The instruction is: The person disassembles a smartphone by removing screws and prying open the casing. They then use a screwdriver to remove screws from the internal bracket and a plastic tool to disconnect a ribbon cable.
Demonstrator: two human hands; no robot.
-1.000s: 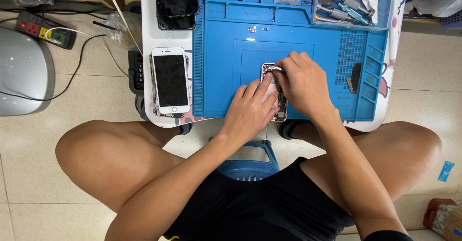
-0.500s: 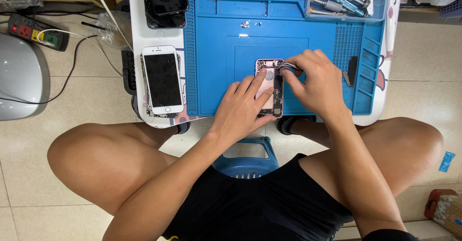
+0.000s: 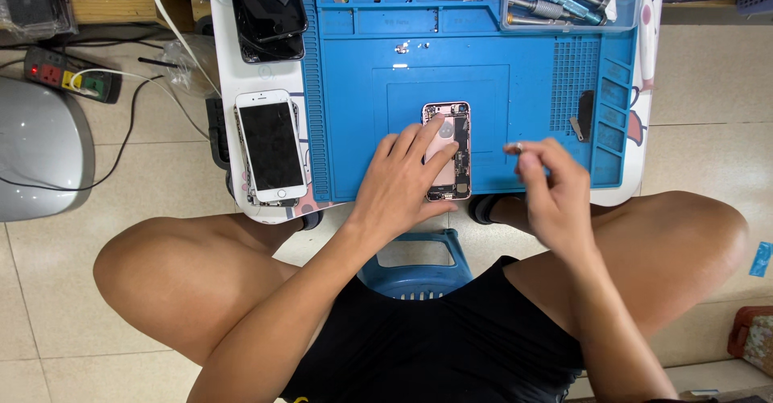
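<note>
So the opened phone (image 3: 448, 152) with its pink frame and guts showing lies flat on the blue repair mat (image 3: 362, 129), right under the left hand (image 3: 403, 186). That hand presses down on it with fingers spread flat, not gripping. The right hand (image 3: 551, 190) hangs just to the right of the phone, off it, fingertips pinched on some tiny silvery bit (image 3: 518, 147), too small to tell what. Well left of the left hand there's a white phone (image 3: 271, 145) lying screen up. Up beyond the right hand sits a tray of screwdrivers (image 3: 555, 0).
</note>
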